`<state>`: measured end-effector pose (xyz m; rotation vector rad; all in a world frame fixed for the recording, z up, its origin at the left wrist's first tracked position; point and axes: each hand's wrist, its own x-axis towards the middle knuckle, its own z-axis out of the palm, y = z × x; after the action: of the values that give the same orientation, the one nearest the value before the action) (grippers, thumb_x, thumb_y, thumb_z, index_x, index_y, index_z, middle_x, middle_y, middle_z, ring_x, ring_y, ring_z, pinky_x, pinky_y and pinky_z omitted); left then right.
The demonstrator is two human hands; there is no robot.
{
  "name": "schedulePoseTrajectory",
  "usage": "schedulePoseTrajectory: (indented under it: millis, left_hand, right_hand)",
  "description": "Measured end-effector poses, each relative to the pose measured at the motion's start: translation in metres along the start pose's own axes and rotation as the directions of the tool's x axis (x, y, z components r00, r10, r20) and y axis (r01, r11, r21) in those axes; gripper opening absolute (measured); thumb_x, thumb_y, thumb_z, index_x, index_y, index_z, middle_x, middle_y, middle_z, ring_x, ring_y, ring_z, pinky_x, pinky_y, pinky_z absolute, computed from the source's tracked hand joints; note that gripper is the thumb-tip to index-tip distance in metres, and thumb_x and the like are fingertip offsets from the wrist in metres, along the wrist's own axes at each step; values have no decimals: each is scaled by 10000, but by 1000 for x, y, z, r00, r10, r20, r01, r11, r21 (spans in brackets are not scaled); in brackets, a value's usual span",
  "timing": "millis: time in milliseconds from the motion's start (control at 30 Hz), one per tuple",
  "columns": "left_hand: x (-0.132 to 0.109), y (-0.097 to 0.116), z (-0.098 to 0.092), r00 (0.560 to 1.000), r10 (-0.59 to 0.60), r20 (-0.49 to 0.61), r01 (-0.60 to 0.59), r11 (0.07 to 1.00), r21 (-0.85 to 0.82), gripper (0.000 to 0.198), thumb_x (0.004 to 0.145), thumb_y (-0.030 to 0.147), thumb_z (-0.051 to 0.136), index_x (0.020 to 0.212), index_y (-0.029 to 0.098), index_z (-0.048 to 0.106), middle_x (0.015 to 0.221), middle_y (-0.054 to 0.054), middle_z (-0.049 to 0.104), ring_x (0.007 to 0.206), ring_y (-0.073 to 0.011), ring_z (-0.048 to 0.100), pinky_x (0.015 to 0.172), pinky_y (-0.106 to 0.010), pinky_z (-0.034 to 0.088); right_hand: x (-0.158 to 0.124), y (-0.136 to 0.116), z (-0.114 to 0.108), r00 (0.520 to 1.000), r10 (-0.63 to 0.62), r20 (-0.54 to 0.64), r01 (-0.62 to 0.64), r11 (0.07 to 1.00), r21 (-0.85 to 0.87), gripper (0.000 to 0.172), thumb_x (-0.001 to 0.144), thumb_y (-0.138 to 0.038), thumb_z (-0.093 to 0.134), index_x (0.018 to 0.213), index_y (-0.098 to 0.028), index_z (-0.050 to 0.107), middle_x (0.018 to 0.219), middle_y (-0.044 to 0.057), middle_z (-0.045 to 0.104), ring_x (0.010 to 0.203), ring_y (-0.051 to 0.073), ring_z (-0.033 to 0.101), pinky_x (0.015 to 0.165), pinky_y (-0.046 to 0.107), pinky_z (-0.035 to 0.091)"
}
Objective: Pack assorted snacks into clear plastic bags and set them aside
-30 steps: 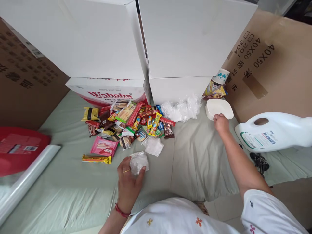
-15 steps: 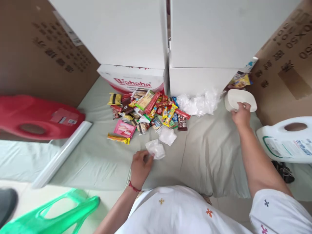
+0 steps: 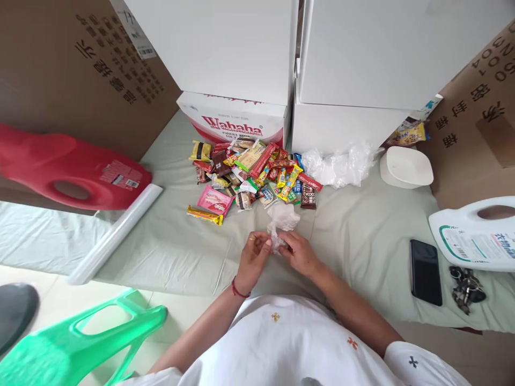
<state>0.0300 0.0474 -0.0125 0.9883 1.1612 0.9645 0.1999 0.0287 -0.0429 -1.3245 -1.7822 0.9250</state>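
A small crumpled clear plastic bag (image 3: 277,242) is pinched between my two hands, low in front of my body. My left hand (image 3: 255,254) grips its left side with thumb and fingers, and my right hand (image 3: 298,254) has its right side. Just beyond it lies another clear plastic bag (image 3: 285,215), touching or nearly so. Farther back a heap of wrapped snacks (image 3: 257,174) spreads over the green-grey sheet (image 3: 346,236), with a pink packet (image 3: 215,200) and a yellow bar (image 3: 205,215) at its near left edge.
More clear bags (image 3: 340,165) lie right of the snacks, beside a white bowl (image 3: 406,167). White boxes stand behind. On the right are a white detergent jug (image 3: 478,236), a phone (image 3: 426,272) and keys (image 3: 466,288); on the left, a red jug (image 3: 76,174), plastic roll (image 3: 116,233) and green stool (image 3: 84,338).
My right hand has left the white bowl and come to the middle, where it now grips the near plastic bag with my left hand. The view has shifted slightly, and the phone shows.
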Motion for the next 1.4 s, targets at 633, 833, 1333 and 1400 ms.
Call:
schedulePoseTrajectory:
  millis: [633,833,1333,1400]
  left_hand:
    - [2,-6,-11,991,-15,-137,11,999,-35,259,741,409,805,809,195,677,703,29,630,687,-126,555,689,-256,429]
    - [-10,-1,-27,972,-232,-47,201,912,-357,429,635,421,900,815,185,590,738,40,639,747,-133,654,677,-238,473]
    - [-18,-6,-1,962,-162,220,232,909,-347,413,770,510,823,820,179,581,728,26,597,652,-92,530,644,-237,422]
    - [-16,-10,0,957,-170,234,243,911,-334,406,796,511,792,802,183,552,742,22,585,650,-94,518,635,-240,418]
  right_hand:
    - [-5,-36,-41,991,-56,-120,45,995,-94,316,988,-240,538,1276,-272,665,1112,81,704,913,208,681,835,342,582]
    - [29,-18,-86,888,-36,-459,-62,978,-197,448,987,-362,550,1417,-240,579,1223,130,652,958,225,648,878,377,578]
    - [-18,-16,-18,998,4,-61,8,980,197,176,988,-351,605,949,-227,723,862,36,672,809,173,617,769,307,515]
    - [-21,-6,-17,985,151,-88,-110,926,361,183,953,-396,650,937,-221,701,817,9,651,708,144,580,666,266,485]
